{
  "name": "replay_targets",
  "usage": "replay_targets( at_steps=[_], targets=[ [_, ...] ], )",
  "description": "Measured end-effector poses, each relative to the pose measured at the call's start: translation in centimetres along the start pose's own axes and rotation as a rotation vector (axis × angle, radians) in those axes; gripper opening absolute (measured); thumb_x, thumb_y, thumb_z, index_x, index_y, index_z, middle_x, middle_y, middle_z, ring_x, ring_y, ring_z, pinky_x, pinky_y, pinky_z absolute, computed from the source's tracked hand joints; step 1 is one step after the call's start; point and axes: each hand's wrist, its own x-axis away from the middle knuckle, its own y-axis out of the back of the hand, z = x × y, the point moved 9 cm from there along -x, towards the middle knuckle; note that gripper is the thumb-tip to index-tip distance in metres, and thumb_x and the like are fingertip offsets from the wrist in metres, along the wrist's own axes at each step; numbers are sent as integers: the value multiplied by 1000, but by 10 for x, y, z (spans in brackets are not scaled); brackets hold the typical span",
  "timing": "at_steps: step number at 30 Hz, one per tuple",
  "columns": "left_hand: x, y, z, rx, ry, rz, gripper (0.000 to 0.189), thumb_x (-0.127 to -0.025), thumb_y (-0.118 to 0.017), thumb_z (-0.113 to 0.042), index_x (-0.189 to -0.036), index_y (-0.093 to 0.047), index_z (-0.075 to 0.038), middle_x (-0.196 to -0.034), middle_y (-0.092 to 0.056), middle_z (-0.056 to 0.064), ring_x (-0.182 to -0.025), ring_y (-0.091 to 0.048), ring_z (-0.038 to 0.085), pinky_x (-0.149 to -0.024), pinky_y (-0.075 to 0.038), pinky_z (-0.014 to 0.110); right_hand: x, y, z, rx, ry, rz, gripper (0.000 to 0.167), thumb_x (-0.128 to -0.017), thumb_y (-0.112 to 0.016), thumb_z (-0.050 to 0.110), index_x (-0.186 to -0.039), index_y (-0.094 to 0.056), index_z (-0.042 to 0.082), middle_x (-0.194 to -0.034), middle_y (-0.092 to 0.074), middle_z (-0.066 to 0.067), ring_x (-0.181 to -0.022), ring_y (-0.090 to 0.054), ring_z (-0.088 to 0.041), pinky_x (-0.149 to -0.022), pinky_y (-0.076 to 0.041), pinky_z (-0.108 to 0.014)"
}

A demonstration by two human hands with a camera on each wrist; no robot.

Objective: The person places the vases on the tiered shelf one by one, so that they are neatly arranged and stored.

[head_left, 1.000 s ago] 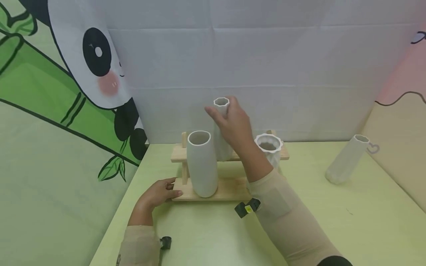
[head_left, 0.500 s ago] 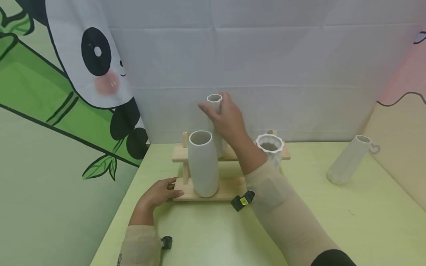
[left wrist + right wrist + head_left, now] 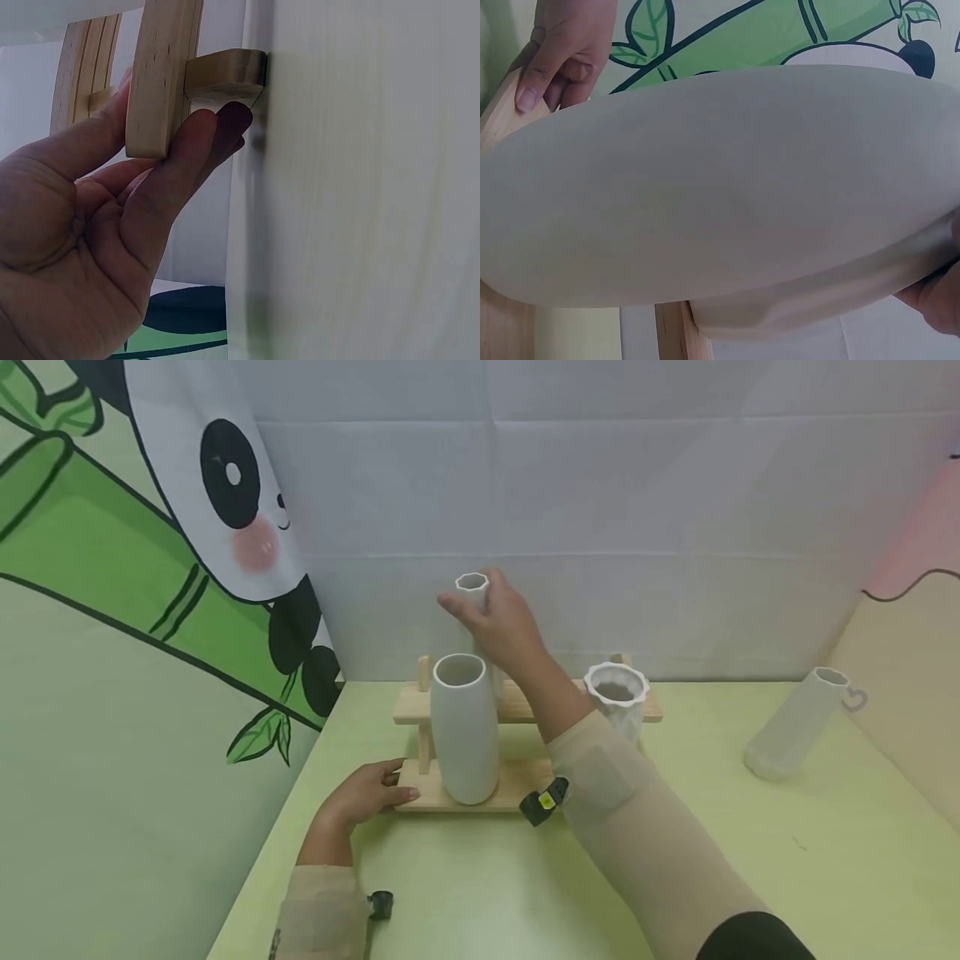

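Observation:
My left hand (image 3: 363, 795) grips the left end of the lower board (image 3: 517, 783) of a two-tier wooden rack. In the left wrist view the thumb and fingers pinch that board (image 3: 159, 82) from both faces. With my right hand (image 3: 506, 625) I hold a slim white vase (image 3: 472, 597) near its wavy rim, upright at the left part of the upper board (image 3: 517, 703). A wider white vase (image 3: 465, 735) stands on the lower board and hides much of the slim one. In the right wrist view the slim vase's base (image 3: 735, 319) meets the upper board's edge.
A white vase with a scalloped rim (image 3: 617, 693) stands at the rack's right, partly behind my right sleeve. Farther right, a white vase with a heart-shaped handle (image 3: 797, 725) appears tilted on the pale green table (image 3: 450, 885). A white cloth wall (image 3: 585, 485) rises behind the rack.
My right hand has moved left along the upper board, carrying the slim vase behind the wider one. My left hand keeps its grip on the rack.

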Motion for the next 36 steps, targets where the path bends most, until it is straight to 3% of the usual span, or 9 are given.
replay_targets(
  at_steps=[21,30,36],
  targets=[
    [4,-3,-5,20,-2,-6,73,-86,-76,-27,-147,-43,-4,-136,-60,18,-113,-66,28,-100,-48,51,-9,-16,-9,-43,-3,86,65,-89,-62,59,-137,-45,18,-109,-63,-4,-93,-59,-19,-81,-51,-36],
    [0,-8,-6,51,-13,13,75,-86,-77,-25,-148,-42,-3,-135,-60,19,-110,-67,26,-99,-49,49,-6,-14,-14,-61,-13,78,62,-89,-62,59,-136,-46,22,-107,-63,-4,-92,-59,-21,-80,-50,-37],
    [0,-7,-8,19,-8,8,76,-86,-76,-27,-148,-41,-3,-136,-59,19,-115,-64,29,-103,-45,53,-6,-11,-16,-46,-38,78,63,-89,-63,59,-136,-45,22,-110,-63,-5,-93,-59,-21,-81,-50,-37]
  ],
)
